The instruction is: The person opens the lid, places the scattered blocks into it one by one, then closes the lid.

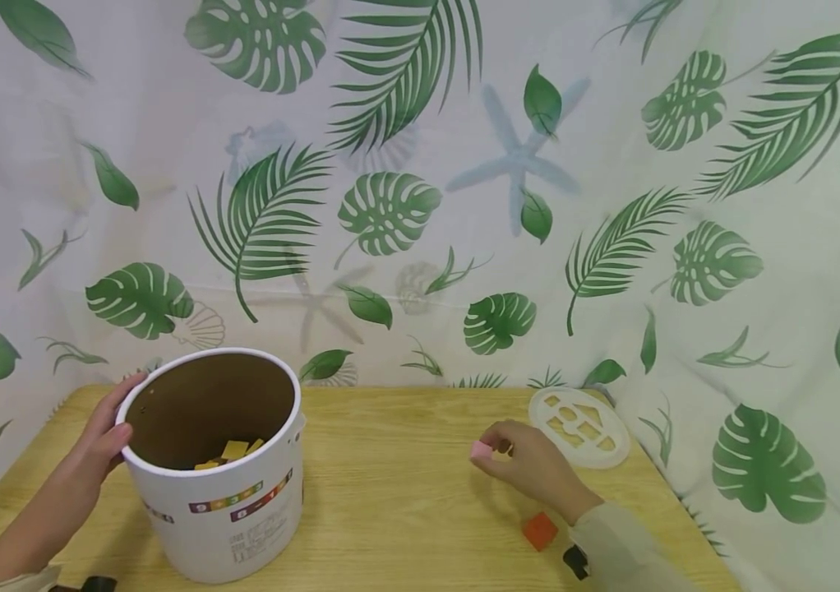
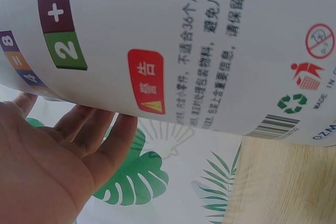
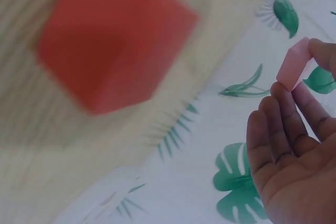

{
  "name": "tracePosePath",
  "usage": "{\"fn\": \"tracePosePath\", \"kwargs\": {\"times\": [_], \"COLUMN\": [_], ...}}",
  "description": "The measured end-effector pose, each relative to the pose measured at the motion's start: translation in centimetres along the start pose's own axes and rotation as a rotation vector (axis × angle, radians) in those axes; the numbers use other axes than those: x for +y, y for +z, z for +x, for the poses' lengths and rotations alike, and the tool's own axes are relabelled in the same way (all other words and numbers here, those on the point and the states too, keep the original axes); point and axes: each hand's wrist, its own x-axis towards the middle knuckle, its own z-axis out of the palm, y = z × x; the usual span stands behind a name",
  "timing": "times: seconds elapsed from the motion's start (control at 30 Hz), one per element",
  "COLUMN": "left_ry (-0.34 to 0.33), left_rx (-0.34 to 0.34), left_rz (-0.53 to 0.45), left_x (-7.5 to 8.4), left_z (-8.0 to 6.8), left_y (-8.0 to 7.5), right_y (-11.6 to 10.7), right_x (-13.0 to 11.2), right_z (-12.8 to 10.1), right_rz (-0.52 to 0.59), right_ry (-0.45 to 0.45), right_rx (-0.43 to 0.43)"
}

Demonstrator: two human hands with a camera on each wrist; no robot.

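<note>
A cloth backdrop (image 1: 464,205) printed with green palm and monstera leaves hangs behind a light wooden table (image 1: 390,485). On the table's left part stands a white cylindrical tub (image 1: 216,464), open at the top, brown inside, with coloured number squares and printed warning text on its wall. At its bottom lie a few yellow blocks (image 1: 231,452); how many cannot be told.

The left hand (image 1: 102,436) rests against the tub's far left side just below the rim, its fingers straight and spread lightly along the white wall, as the left wrist view shows.

The right hand (image 1: 531,464) hovers over the table's right part, well apart from the tub. It pinches a small pink block (image 1: 481,450) between the thumb and the fingertips (image 3: 286,103), the other fingers loosely bent below it. An orange-red cube (image 1: 540,530) lies on the table near the right wrist. Just beyond the right hand lies a white round shape-sorter lid (image 1: 579,426) with cut-out holes.
</note>
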Motion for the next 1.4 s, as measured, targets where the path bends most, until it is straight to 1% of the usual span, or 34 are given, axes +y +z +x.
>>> {"fn": "tracePosePath", "kwargs": {"times": [0.17, 0.23, 0.4, 0.57, 0.67, 0.87, 0.97, 1.1, 1.17, 1.3, 1.4], "left_ry": [0.005, 0.017, 0.02, 0.023, 0.023, 0.03, 0.037, 0.048, 0.06, 0.074, 0.074], "left_rx": [-0.024, -0.039, -0.028, -0.022, -0.02, -0.019, -0.019, -0.017, -0.014, -0.006, -0.002], "left_rz": [-0.007, -0.018, -0.034, -0.032, -0.031, -0.023, -0.028, -0.024, -0.015, 0.003, 0.013], "left_x": [0.2, 0.2, 0.1, 0.0, 0.1, 0.4, 0.6, 0.6, 0.6, 0.3, 0.1], "left_z": [-0.2, -0.2, -0.1, -0.1, -0.2, -0.2, -0.1, -0.1, -0.1, -0.2, -0.2], "left_y": [-0.1, -0.1, -0.1, -0.2, -0.1, 0.0, 0.1, 0.2, 0.2, 0.2, 0.0], "right_y": [0.2, 0.3, -0.1, -0.6, -0.7, -0.2, 0.5, 1.1, 1.4, 2.2, 2.9], "right_x": [-1.1, -1.7, -3.5, -6.0, -8.1, -13.5, -16.1, -19.5, -20.9, -23.4, -24.7], "right_z": [1.1, 1.5, 2.3, 3.7, 4.7, 6.6, 7.4, 8.3, 8.6, 9.2, 9.4], "right_rz": [0.009, 0.014, 0.032, 0.042, 0.051, 0.184, 0.218, 0.199, 0.194, 0.179, 0.149], "right_ry": [-0.023, -0.034, -0.076, -0.141, -0.205, -0.327, -0.399, -0.503, -0.533, -0.563, -0.561], "right_rx": [0.03, 0.036, 0.053, 0.095, 0.123, 0.146, 0.16, 0.175, 0.172, 0.137, 0.092]}}
